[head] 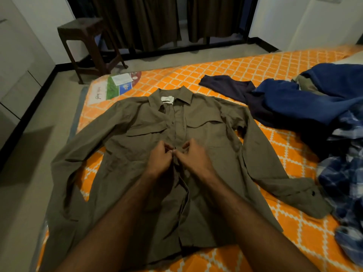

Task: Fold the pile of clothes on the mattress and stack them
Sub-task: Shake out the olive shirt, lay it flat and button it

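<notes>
While the olive shirt lies spread on the mattress, left hand and right hand pinch its front placket.

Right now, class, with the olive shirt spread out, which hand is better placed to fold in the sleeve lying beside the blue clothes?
The right hand, probably. That sleeve of the olive shirt lies on its side, while the left hand would have to cross over. Both currently pinch the placket.

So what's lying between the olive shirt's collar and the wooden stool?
In the head view, bare orange mattress and a printed label at its corner, then floor before the stool; the collar touches neither.
</notes>
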Available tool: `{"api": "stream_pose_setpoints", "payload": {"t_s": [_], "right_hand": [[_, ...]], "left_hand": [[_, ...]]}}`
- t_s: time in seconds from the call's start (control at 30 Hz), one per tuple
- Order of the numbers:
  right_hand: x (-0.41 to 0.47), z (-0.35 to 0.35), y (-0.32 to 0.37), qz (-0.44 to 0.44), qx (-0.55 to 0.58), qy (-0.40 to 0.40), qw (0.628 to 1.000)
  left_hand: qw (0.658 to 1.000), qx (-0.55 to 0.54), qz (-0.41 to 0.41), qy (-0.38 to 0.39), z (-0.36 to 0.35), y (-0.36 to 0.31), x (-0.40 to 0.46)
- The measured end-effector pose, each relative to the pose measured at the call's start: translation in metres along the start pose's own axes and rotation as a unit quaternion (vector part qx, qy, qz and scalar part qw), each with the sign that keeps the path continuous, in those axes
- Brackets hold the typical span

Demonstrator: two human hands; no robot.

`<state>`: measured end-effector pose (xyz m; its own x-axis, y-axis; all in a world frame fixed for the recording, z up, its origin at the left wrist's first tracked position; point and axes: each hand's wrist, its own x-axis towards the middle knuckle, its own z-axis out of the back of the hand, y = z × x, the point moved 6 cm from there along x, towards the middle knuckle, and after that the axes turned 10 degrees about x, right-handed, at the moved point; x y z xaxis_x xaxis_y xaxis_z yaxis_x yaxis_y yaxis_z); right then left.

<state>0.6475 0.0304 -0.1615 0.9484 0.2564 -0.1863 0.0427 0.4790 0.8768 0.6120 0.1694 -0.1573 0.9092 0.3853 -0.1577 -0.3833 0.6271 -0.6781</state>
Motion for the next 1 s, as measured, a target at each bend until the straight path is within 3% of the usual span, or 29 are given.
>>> {"api": "stream_pose_setpoints", "payload": {"t_s": [0.07,0.13,0.23,0.3,0.67,0.87,1.0], "right_hand": [[0.006,-0.004,-0.007,-0.003,-0.024,-0.001,1.000],[0.000,0.001,-0.022,0.025,0.027,-0.038,0.999],[-0.007,0.015,-0.042,0.068,0.163,-0.090,0.980],[-0.001,0.015,-0.047,0.073,0.209,-0.081,0.972],[0.004,0.013,-0.051,0.092,0.184,-0.104,0.973],[0.002,0.013,-0.051,0.099,0.201,-0.111,0.968],[0.001,0.014,-0.051,0.093,0.221,-0.107,0.965]], "left_hand": [[0.998,-0.044,0.039,-0.020,-0.007,0.009,0.002],[0.993,-0.090,0.062,-0.041,-0.013,0.016,-0.007],[0.998,-0.024,0.011,-0.057,-0.019,0.012,-0.017],[0.997,0.021,-0.022,-0.071,-0.021,0.010,-0.016],[0.985,0.156,0.006,-0.070,-0.032,-0.001,-0.003],[0.987,0.146,0.016,-0.063,-0.026,0.003,0.001],[0.996,0.050,0.053,-0.059,-0.021,0.008,-0.003]]}}
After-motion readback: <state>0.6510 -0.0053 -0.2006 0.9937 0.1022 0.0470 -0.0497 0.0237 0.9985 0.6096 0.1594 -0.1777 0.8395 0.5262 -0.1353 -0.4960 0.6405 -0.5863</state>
